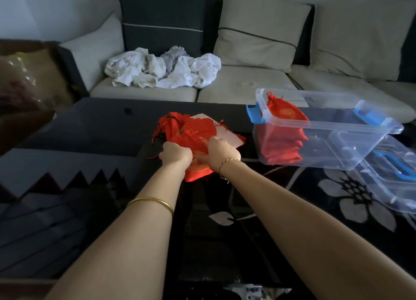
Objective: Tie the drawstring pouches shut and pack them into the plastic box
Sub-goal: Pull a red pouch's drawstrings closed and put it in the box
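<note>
A heap of red drawstring pouches (191, 130) with gold embroidery lies in the middle of the dark table (94, 124). My left hand (175, 153) grips the near pouch (199, 172) on its left side. My right hand (221, 152) grips the same pouch on its right side, fingers curled into the fabric. The clear plastic box (351, 146) with blue latches stands open to the right. Several red pouches (283, 128) are stacked inside its left end.
The box's clear lid (396, 182) with a blue handle lies at the right edge, partly under the box. A white sheet (227, 135) lies under the pouch heap. Behind the table is a sofa with crumpled white cloths (162, 70). A cardboard box (33, 74) stands at the left.
</note>
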`<state>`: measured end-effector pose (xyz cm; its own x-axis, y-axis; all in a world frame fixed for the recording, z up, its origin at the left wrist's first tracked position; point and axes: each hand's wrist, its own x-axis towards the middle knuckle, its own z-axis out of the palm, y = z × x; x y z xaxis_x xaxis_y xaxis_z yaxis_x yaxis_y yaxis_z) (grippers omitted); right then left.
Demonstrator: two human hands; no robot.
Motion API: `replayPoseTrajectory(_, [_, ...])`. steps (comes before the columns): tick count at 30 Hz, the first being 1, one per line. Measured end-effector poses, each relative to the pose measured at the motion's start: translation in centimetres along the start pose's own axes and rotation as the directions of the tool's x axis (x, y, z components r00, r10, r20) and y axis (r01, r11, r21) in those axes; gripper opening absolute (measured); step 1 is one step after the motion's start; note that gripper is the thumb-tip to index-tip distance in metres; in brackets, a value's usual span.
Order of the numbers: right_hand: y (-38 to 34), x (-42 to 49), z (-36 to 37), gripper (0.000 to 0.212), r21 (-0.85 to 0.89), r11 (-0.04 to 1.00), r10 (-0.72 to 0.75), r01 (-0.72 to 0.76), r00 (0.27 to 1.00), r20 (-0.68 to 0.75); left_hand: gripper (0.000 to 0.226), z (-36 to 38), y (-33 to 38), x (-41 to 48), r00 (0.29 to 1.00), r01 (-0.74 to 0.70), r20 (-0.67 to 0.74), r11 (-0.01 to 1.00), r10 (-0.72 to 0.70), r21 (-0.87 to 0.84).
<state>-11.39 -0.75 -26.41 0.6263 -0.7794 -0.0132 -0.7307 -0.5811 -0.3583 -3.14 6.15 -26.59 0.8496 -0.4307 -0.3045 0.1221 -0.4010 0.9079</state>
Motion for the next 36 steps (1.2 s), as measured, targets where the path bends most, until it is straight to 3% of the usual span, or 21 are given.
replayPoseTrajectory(5, [1.4,-0.6,-0.5,0.013,0.112,0.994,-0.024,0.000,0.977,0.210,0.042,-0.2,-0.1,-0.8,0.999,0.026,0.033,0.999,-0.025,-0.030])
replayPoseTrajectory(6, [2.0,-1.1,-0.8,0.019,0.128,0.992,-0.023,-0.005,0.977,0.213,0.043,-0.3,0.0,-1.1,0.999,0.022,0.030,1.000,-0.022,-0.006])
replayPoseTrajectory(9, [3.4,-2.4,-1.9,0.037,0.232,0.972,-0.069,0.039,0.990,0.123,0.052,-0.7,0.2,-1.9,0.999,-0.033,0.046,0.993,0.028,0.117])
replayPoseTrajectory(12, [5.2,-4.5,-3.9,0.023,0.305,0.944,-0.130,0.123,0.992,0.002,0.059,-0.8,1.3,-3.2,0.973,-0.167,0.182,0.976,0.141,0.138])
replayPoseTrajectory(16, [7.7,-7.4,-6.1,0.014,0.296,0.936,-0.164,0.188,0.981,-0.105,0.027,-0.7,3.5,-5.9,0.856,-0.404,0.361,0.914,0.369,0.025])
replayPoseTrajectory(19, [9.3,-8.9,-7.6,0.021,0.363,0.924,-0.094,0.121,0.991,-0.092,0.012,-0.2,4.7,-7.9,0.742,-0.579,0.446,0.814,0.500,0.050])
replayPoseTrajectory(23, [11.5,-9.7,-8.9,0.017,0.584,0.801,0.075,-0.129,0.990,0.116,0.006,0.8,4.9,-9.4,0.693,-0.659,0.446,0.749,0.566,0.071])
replayPoseTrajectory(25, [11.9,-10.0,-9.2,0.020,0.701,0.689,0.142,-0.184,0.983,0.118,0.007,1.1,4.6,-9.6,0.673,-0.686,0.458,0.722,0.580,0.094])
replayPoseTrajectory(27, [12.0,-10.0,-9.4,0.031,0.754,0.640,0.135,-0.146,0.988,0.076,0.008,1.4,4.4,-9.6,0.660,-0.705,0.464,0.702,0.592,0.107])
replayPoseTrajectory(33, [12.1,-10.0,-9.4,0.004,0.616,0.786,0.066,-0.052,0.998,0.000,0.011,1.9,4.4,-9.5,0.644,-0.728,0.457,0.676,0.614,0.116])
replayPoseTrajectory(36, [12.0,-9.9,-9.1,0.015,0.580,0.812,0.069,-0.063,0.998,0.012,0.009,1.8,4.4,-9.3,0.637,-0.729,0.475,0.674,0.607,0.118])
